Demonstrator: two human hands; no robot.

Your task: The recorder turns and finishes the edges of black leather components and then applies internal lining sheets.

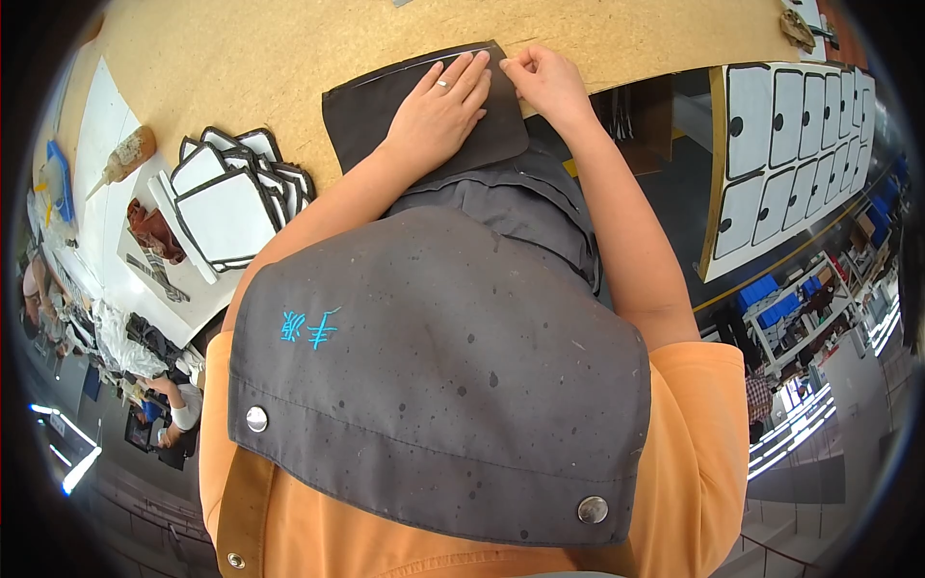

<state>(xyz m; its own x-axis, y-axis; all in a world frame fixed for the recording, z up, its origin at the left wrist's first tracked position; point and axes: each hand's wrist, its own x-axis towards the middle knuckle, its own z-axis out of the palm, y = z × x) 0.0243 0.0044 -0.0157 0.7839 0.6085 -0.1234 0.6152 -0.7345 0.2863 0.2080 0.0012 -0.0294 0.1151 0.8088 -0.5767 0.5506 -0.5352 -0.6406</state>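
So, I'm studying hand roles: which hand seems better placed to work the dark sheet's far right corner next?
Likely the right hand: it is pinched closed at that corner of the dark sheet, while the left hand lies flat across it.

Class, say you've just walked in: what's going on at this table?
A person's left hand lies flat on a black sheet on the table, while the right hand pinches at its right edge, near the far corner. A stack of white, black-edged pieces lies to the left, with neither hand on it.
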